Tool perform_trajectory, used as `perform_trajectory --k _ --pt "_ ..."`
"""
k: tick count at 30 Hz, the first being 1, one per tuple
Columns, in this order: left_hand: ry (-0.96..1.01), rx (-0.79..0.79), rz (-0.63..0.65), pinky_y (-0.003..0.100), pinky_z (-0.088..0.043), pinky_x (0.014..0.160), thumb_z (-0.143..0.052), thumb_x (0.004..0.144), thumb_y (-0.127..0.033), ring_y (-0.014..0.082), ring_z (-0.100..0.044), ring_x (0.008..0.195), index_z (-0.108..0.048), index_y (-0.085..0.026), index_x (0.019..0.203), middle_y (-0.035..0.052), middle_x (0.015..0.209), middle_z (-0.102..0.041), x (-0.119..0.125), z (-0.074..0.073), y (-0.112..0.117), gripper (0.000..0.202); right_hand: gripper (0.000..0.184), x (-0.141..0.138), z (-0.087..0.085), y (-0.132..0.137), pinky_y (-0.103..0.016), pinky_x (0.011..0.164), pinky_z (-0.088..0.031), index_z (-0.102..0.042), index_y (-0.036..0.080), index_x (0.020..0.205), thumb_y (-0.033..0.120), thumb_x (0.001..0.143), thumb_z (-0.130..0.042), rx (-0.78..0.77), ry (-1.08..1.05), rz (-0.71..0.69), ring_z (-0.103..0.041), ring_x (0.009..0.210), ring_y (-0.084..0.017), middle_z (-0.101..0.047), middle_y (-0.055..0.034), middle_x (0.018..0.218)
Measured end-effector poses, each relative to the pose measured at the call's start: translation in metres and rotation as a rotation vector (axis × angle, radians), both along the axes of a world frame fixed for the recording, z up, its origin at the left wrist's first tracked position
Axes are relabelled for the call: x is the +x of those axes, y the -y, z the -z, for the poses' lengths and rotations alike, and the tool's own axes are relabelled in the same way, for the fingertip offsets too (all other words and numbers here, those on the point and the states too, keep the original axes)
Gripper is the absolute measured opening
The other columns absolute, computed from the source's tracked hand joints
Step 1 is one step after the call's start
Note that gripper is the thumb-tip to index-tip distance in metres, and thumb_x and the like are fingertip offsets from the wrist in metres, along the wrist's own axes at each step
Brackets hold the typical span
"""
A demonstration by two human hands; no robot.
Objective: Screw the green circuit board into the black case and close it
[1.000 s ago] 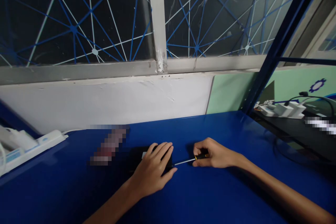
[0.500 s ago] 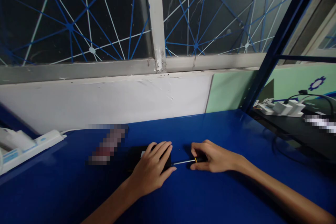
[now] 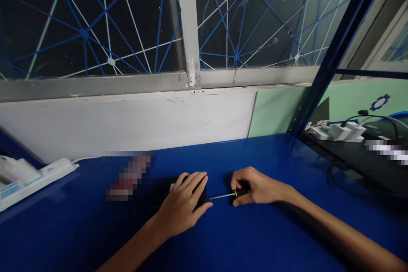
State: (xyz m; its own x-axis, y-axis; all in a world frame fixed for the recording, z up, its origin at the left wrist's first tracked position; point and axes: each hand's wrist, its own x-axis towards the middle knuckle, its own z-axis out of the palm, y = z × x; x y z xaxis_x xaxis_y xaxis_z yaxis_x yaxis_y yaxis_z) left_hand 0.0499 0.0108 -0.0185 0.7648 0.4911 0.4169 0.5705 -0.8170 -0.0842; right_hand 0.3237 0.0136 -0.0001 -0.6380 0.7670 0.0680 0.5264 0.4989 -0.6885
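My left hand (image 3: 182, 205) lies over a dark, box-like object (image 3: 202, 194) on the blue tabletop, its fingers curled across the top and the thumb along the near side. Most of that object is hidden under the hand, so its kind is unclear. To the right, my right hand (image 3: 256, 186) grips a screwdriver (image 3: 222, 196) by its black handle with a yellow ring. The thin metal shaft points left, nearly level, and its tip meets the right end of the dark object. Whether the tip sits in a screw is too small to see.
At the left edge stands a white power strip (image 3: 60, 171) with plugs and a cable. A blurred-out reddish item (image 3: 130, 176) lies left of my hands. Another power strip (image 3: 341, 132) sits on a black surface at right, beyond a blue metal post (image 3: 321, 80).
My right fingers have shifted slightly around the screwdriver handle, which tilts a little more. The left hand keeps its hold on the dark object. The whole view has moved slightly.
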Motion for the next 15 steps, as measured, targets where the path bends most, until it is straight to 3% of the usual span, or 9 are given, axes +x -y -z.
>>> perform_trajectory --k 7,12,15 --pt "-0.005 0.006 0.004 0.054 -0.044 0.098 -0.055 0.094 -0.038 0.0329 -0.054 0.121 -0.047 -0.011 0.134 0.0182 0.134 -0.056 0.000 0.000 0.000 0.049 0.025 -0.004 -0.008 0.008 -0.023 0.056 -0.030 -0.058 0.016 0.073 0.032 0.076 -0.077 0.193 0.129 -0.013 -0.046 0.063 -0.010 -0.055 0.0009 0.076" --pt "-0.010 0.001 0.004 0.054 -0.044 0.098 -0.054 0.094 -0.037 0.0330 -0.053 0.121 -0.047 -0.010 0.134 0.0189 0.133 -0.056 0.000 -0.001 0.000 0.049 0.024 -0.007 -0.014 0.016 -0.024 0.049 -0.024 -0.063 0.017 0.085 0.041 0.086 -0.064 0.146 0.192 -0.011 -0.039 0.048 -0.009 -0.049 0.0052 0.056" --pt "0.009 0.007 0.012 0.054 -0.044 0.098 -0.053 0.094 -0.037 0.0326 -0.053 0.122 -0.047 -0.012 0.135 0.0179 0.133 -0.056 0.000 0.000 0.000 0.049 0.026 -0.008 -0.017 0.016 -0.025 0.052 -0.027 -0.065 0.017 0.081 0.034 0.095 -0.051 0.160 0.162 -0.038 -0.041 0.050 -0.009 -0.055 0.0022 0.059"
